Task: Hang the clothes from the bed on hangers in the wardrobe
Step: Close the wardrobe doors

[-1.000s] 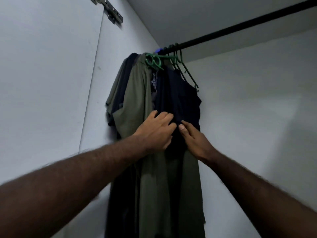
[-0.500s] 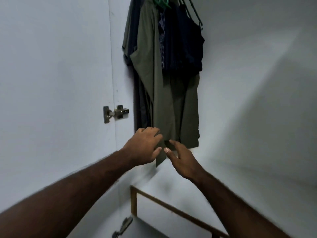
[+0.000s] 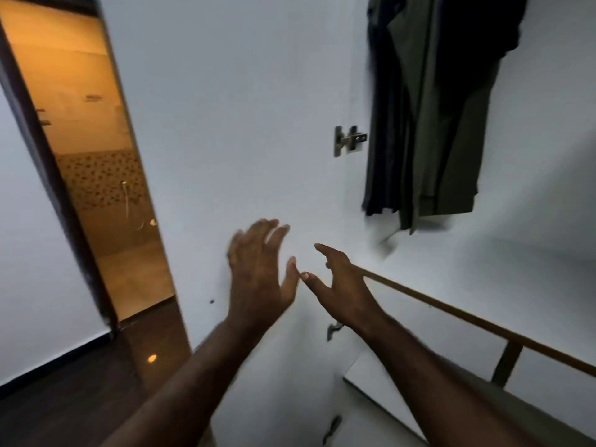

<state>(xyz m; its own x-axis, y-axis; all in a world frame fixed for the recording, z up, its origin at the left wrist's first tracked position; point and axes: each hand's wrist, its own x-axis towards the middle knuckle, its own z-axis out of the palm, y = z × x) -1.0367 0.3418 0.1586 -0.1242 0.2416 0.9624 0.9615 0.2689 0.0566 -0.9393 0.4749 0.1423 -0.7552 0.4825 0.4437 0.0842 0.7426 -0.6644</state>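
both my hands are up in front of me and hold nothing. my left hand (image 3: 258, 275) shows its back, its fingers (image 3: 276, 234) straight, spread and pointing up, a little blurred. my right hand (image 3: 342, 291) is just beside it, palm turned inward, fingers loose and apart, the forefinger reaching up and to the left. the two thumbs nearly meet; i cannot tell whether their tips touch.

the clothes already on the rail hang in the wardrobe (image 3: 532, 150), above and to the right of my hands and well apart from them. an olive-green shirt (image 3: 451, 130) hangs in front, and a dark garment (image 3: 385, 150) hangs against its left side, down to about the same level. their tops and hangers are cut off by the upper edge of the view.

behind my hands is the open white wardrobe door (image 3: 242, 117), with a metal hinge (image 3: 350, 140) just left of the dark garment and a second hinge (image 3: 333, 329) lower down, partly hidden by my right wrist. a brown wooden edge (image 3: 467, 316) runs down to the right from behind my right hand. to the left of the door a doorway (image 3: 96, 162) opens onto a warmly lit tiled room, and the dark floor (image 3: 64, 401) carries a small spot of reflected light.
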